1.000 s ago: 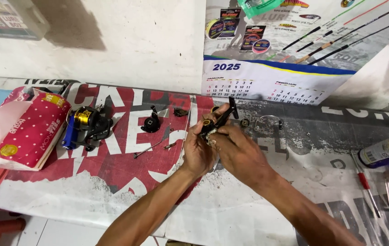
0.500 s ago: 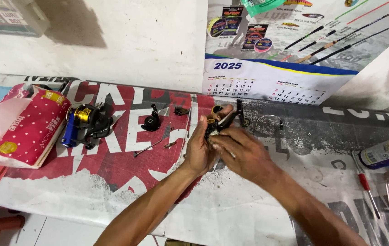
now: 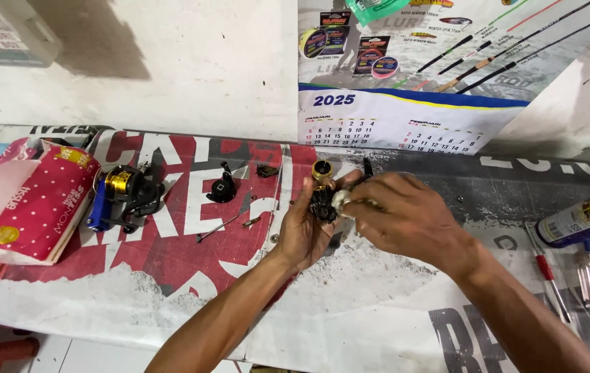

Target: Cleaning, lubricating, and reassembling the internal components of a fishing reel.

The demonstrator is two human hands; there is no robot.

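My left hand (image 3: 306, 228) grips a black fishing reel body (image 3: 322, 202) with a gold part on top, held just above the table. My right hand (image 3: 405, 217) presses a small white wad of tissue (image 3: 340, 200) against that reel body. Both hands meet over the middle of the banner-covered table (image 3: 170, 262). A second reel (image 3: 121, 196), black with gold and blue parts, lies to the left. A black knob-like part (image 3: 222, 188), a thin metal shaft (image 3: 220, 225) and small screws lie between that reel and my hands.
A red dotted tissue pack (image 3: 36, 207) sits at the far left. At the right edge lie a spray can (image 3: 581, 217), a red-handled screwdriver (image 3: 549, 271) and a clear-handled tool (image 3: 588, 280). A calendar (image 3: 398, 124) hangs on the wall behind.
The reel body and both hands have dropped slightly lower and closer to me. My right hand now covers more of the reel with the tissue wad.
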